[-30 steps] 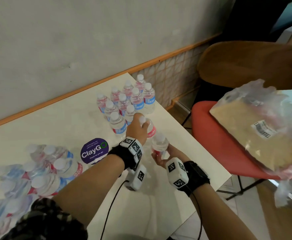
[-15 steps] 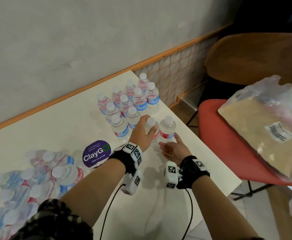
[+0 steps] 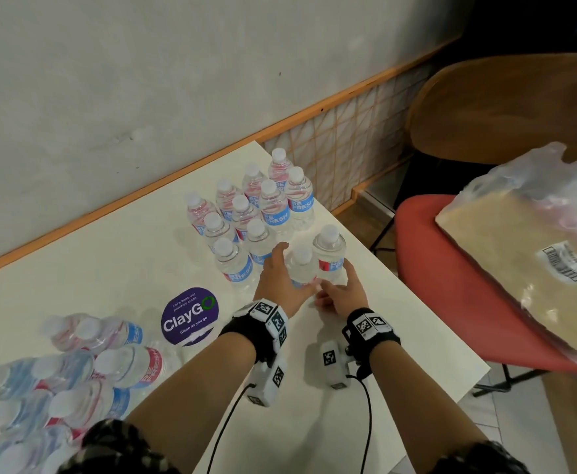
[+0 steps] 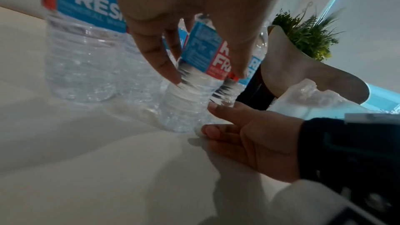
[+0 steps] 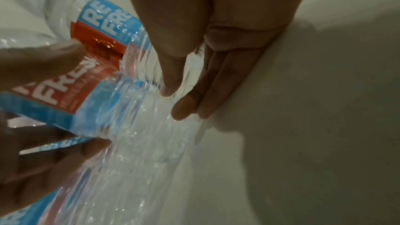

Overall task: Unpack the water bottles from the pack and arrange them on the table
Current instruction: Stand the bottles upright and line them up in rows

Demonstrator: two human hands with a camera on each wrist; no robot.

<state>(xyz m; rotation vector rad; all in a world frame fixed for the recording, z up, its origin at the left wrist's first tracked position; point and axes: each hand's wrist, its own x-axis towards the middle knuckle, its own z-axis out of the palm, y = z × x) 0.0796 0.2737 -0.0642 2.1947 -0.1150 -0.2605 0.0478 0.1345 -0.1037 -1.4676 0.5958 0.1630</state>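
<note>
Left hand [image 3: 277, 281] is wrapped around a bottle [image 3: 301, 268]; right hand [image 3: 342, 293] lies flat with straight fingers at its base. Tabletop [image 3: 427, 336] edge runs just right of that hand.

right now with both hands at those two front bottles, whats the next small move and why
Probably let go with the left hand: its fingers curl around a bottle that already stands upright on the table beside the right-hand bottle. Then go back to the pack, which still holds bottles.

My right hand [image 5: 216, 54] is lying with straight fingers [image 5: 207, 95] against the clear base of a water bottle [image 5: 112, 67] on the pale table [image 5: 314, 126]. At the near left, my left hand [image 5: 41, 109] is gripping a second bottle [image 5: 65, 97] around its red-and-blue label.
</note>
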